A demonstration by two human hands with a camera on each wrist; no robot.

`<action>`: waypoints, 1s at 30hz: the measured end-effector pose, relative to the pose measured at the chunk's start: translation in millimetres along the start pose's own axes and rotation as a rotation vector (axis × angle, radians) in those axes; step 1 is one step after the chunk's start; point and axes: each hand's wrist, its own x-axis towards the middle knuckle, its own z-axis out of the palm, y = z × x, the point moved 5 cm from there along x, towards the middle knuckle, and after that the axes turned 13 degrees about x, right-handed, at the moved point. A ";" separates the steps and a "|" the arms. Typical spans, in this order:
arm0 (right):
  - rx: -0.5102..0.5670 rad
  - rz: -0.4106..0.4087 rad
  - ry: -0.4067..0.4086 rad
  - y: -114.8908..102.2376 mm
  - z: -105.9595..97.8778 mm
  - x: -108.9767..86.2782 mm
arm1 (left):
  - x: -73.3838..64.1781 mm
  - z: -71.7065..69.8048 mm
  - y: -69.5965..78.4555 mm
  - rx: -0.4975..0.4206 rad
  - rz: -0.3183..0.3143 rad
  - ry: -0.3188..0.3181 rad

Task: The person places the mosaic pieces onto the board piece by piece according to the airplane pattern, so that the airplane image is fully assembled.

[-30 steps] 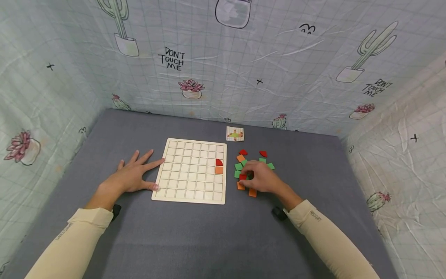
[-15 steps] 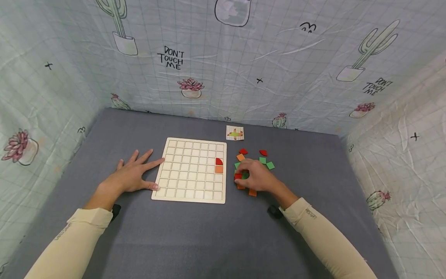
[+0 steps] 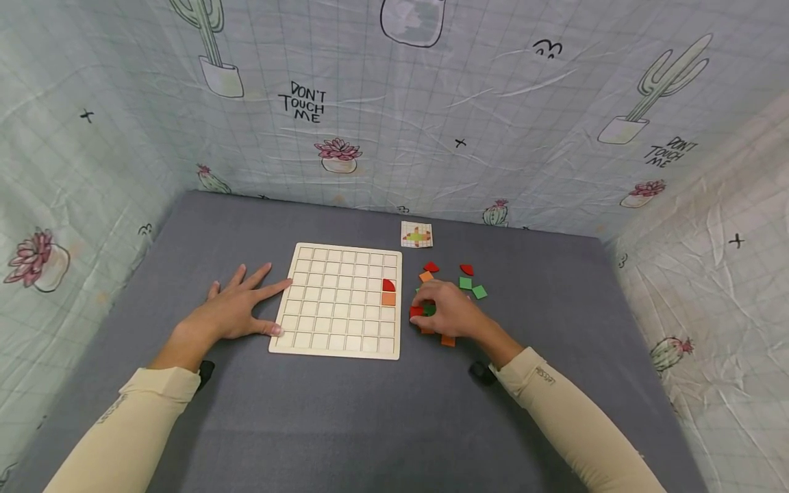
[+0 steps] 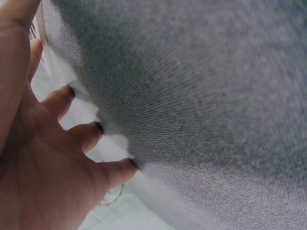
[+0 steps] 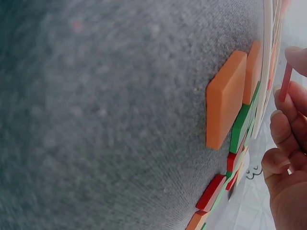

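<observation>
My left hand [image 3: 237, 305] lies spread on the grey cloth, its thumb and index fingertip at the left edge of a pale wooden grid board [image 3: 335, 347]. Seen from the left wrist, the fingers of the left hand [image 4: 53, 158] are straight and apart. My right hand [image 3: 453, 309] is just right of the board, pinching a red tile [image 3: 416, 311] between thumb and index finger. That thin red tile [image 5: 286, 84] appears edge-on in the right wrist view, above the loose pieces. The board bears a red quarter-round tile [image 3: 388, 285] and, right below it, an orange square tile [image 3: 388, 298].
Around and under the right hand lie several green tiles [image 3: 479, 292], orange tiles [image 3: 448, 340] and red quarter-rounds [image 3: 466, 269], some partly hidden. A small pattern card [image 3: 416, 235] lies behind them. Printed cloth [image 3: 394, 103] hangs at the back and both sides.
My right hand has shifted left toward the board, carrying the red tile away from the middle of the loose pieces. My left hand has stayed in place.
</observation>
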 end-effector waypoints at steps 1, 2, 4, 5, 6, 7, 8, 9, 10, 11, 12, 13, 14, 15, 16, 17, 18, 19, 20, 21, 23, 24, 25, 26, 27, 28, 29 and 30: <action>0.001 -0.001 -0.002 -0.4 0.2 0.3 | -0.1 -0.3 0.2 0.000 0.001 0.000; 0.003 -0.005 -0.003 -0.6 0.6 0.8 | -0.3 -0.7 0.4 0.000 0.002 0.000; 0.002 -0.010 -0.008 -1.0 1.3 1.4 | -0.7 -1.3 0.8 -0.002 0.002 -0.001; -0.002 -0.014 -0.010 -1.0 1.9 1.9 | -0.8 -1.5 1.0 -0.002 0.002 -0.001; -0.006 -0.018 -0.011 -1.0 2.4 2.4 | -0.9 -1.8 1.2 -0.003 0.002 -0.001; -0.011 -0.021 -0.013 -0.9 2.9 2.9 | -1.0 -2.0 1.4 -0.003 0.002 -0.001; -0.017 -0.028 -0.015 -1.2 3.5 3.4 | -1.1 -2.2 1.5 -0.005 0.001 -0.001; -0.021 -0.029 -0.018 -1.4 4.0 3.8 | -1.1 -2.2 1.5 -0.005 0.001 0.000; -0.022 -0.030 -0.020 -1.6 4.5 4.2 | -1.1 -2.2 1.6 -0.005 0.001 0.001; -0.025 -0.030 -0.022 -1.7 5.0 4.7 | -1.1 -2.2 1.6 -0.005 0.001 0.001; -0.025 -0.031 -0.025 -2.2 5.5 5.1 | -1.1 -2.1 1.6 -0.006 0.000 0.001; -0.027 -0.031 -0.027 -2.6 5.9 5.4 | -1.2 -1.9 1.6 -0.006 0.000 0.000; -0.026 -0.030 -0.029 -3.2 6.2 5.7 | -1.2 -1.6 1.4 -0.006 -0.001 0.000; -0.024 -0.026 -0.029 -3.3 6.5 6.1 | -1.2 -1.4 1.3 -0.005 -0.001 -0.001; -0.023 -0.025 -0.029 -3.7 6.9 6.4 | -1.2 -1.0 1.2 -0.005 -0.002 0.000; -0.023 -0.024 -0.029 -3.9 7.3 6.6 | -1.2 -0.6 1.1 -0.004 -0.002 0.001; -0.021 -0.024 -0.028 -4.4 7.7 6.9 | -1.3 -0.2 0.9 -0.004 -0.002 0.002; -0.022 -0.025 -0.028 -4.6 8.1 7.2 | -1.3 0.1 0.9 -0.003 -0.001 0.003; -0.023 -0.025 -0.029 -4.7 8.5 7.5 | -1.3 0.3 0.8 -0.004 -0.001 0.004; -0.024 -0.027 -0.029 -5.0 8.9 7.6 | -1.3 0.5 0.8 -0.005 -0.001 0.006; -0.022 -0.036 -0.030 -5.8 9.5 7.8 | -1.3 0.8 0.7 -0.008 0.001 0.009; -0.019 -0.039 -0.031 -6.1 9.9 8.0 | -1.3 0.9 0.8 -0.009 0.001 0.009; -0.017 -0.041 -0.031 -6.3 10.1 8.1 | -1.3 1.0 0.8 -0.011 0.001 0.010; -0.014 -0.041 -0.031 -6.2 10.4 8.4 | -1.3 1.1 0.6 -0.012 0.002 0.011; -0.010 -0.044 -0.031 -6.5 10.7 8.6 | -1.2 1.2 0.5 -0.012 0.003 0.011; -0.009 -0.047 -0.030 -6.6 11.0 8.9 | -1.2 1.4 0.4 -0.011 0.002 0.011; -0.009 -0.048 -0.029 -6.6 11.4 9.2 | -1.1 1.5 0.4 -0.010 0.002 0.011; -0.011 -0.051 -0.027 -6.4 11.8 9.6 | -1.0 1.7 0.3 -0.009 0.002 0.011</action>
